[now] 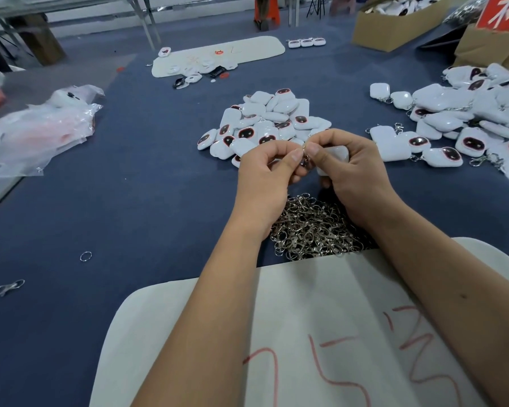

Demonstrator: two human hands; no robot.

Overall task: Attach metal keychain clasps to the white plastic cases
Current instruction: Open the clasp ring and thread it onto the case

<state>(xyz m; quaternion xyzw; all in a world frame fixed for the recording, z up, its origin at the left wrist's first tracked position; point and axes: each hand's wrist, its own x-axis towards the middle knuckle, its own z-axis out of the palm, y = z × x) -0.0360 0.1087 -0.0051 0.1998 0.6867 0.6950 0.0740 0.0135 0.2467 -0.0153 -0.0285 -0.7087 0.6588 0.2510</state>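
Head-camera footage showed a white case [334, 158] gripped by the right hand [351, 168] and a clasp [304, 155] pinched by the left hand [266, 171] (above the clasp heap [312, 227]), best threaded steadily.

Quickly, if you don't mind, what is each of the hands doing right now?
Left hand: pinching a small metal keychain clasp.
Right hand: holding a white plastic case, also pinching the clasp.

- One camera only, worn on the person's head, looking forward and steeply down.
- It sits close over both forearms and the blue table [124, 201].
- The wide lens bends the edges; far boxes [394, 27] stay small.
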